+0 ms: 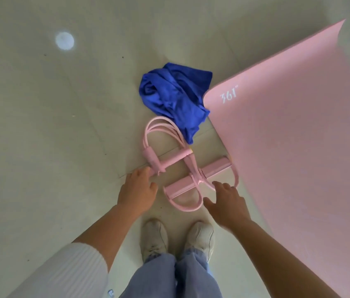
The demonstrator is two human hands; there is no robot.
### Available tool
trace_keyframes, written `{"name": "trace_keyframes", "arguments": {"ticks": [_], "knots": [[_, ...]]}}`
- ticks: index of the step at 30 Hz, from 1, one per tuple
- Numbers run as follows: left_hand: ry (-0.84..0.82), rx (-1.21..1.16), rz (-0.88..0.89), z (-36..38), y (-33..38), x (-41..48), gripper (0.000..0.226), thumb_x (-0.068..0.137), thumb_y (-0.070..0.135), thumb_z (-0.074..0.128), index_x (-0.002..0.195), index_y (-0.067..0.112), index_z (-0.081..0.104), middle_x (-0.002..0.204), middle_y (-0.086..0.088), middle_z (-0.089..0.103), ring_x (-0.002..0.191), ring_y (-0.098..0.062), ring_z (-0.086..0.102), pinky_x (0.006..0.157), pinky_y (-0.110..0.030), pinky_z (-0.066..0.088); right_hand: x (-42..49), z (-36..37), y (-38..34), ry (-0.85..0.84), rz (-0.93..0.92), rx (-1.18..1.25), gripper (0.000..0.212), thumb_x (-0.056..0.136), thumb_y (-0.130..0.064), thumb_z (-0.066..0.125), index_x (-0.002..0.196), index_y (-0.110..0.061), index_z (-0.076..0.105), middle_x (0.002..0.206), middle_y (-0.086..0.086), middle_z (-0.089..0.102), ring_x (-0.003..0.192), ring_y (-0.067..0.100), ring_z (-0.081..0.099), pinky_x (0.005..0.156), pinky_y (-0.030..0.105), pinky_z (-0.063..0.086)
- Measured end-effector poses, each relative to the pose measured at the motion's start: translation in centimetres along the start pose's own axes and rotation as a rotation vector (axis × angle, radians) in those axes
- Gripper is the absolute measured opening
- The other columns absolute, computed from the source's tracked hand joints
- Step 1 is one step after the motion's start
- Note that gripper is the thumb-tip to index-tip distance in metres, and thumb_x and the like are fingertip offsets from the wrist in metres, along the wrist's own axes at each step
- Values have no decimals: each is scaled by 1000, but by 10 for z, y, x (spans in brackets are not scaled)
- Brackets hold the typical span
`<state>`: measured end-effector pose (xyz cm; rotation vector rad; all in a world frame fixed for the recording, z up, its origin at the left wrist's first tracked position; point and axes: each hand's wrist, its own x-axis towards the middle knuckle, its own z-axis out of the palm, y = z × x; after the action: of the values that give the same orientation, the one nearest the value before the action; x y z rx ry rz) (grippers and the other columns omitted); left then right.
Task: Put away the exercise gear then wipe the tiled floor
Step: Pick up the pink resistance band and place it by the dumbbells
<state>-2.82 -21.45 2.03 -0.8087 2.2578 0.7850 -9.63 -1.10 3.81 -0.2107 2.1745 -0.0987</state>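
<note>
A: Head view, nearest first: two white sneakers point(178, 237) under pale blue jeans point(169, 276), standing on the floor, with a white ribbed sleeve point(71, 269) on the left arm.

B: And the hands?

A: Left hand point(136, 191) has loosely curled fingers with the tips at the near end of the pink foam handle bar point(166, 161); whether it grips, I cannot tell. Right hand point(226, 203) is spread open, holding nothing, over a foot loop of the pink pedal resistance puller point(193, 176).

B: What crowds it?

A: Just right, the edge of an unrolled pink exercise mat point(288, 130). Farther, a crumpled blue cloth point(174, 93) lies over the puller's tubes and touches the mat's corner.

B: Surface?

A: Glossy cream tiled floor point(51, 125), with a round light reflection point(64, 40) far left.
</note>
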Motion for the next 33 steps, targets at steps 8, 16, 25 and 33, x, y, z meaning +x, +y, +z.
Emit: {"name": "trace_keyframes", "arguments": {"ticks": [8, 16, 25, 33], "knots": [[84, 207, -88, 92, -52, 95, 43, 89, 32, 58, 126, 13, 47, 124, -8, 52, 114, -26, 46, 82, -35, 41, 102, 94, 17, 48, 149, -112, 60, 89, -56, 49, 135, -19, 37, 134, -3, 46, 132, 19, 34, 114, 53, 8], [11, 31, -43, 93, -46, 87, 21, 93, 23, 56, 110, 11, 55, 99, -5, 45, 90, -22, 48, 71, -31, 41, 100, 80, 20, 174, 119, -90, 38, 94, -34, 49, 129, -19, 43, 116, -4, 57, 118, 18, 46, 112, 43, 13], [-20, -74, 169, -33, 66, -56, 9, 93, 21, 56, 85, 19, 52, 81, 7, 41, 63, -3, 42, 60, -17, 30, -58, -57, 1, 237, 150, -104, 32, 88, -32, 56, 116, -17, 53, 111, -1, 60, 115, 21, 49, 111, 43, 13], [-79, -69, 446, -167, 183, -212, 8, 88, 25, 60, 89, 17, 62, 82, 1, 59, 71, -13, 52, 60, -23, 30, -269, -172, 4, 428, 346, 105, 29, 87, -34, 56, 110, -18, 52, 106, -3, 61, 112, 20, 50, 109, 41, 15]]}}
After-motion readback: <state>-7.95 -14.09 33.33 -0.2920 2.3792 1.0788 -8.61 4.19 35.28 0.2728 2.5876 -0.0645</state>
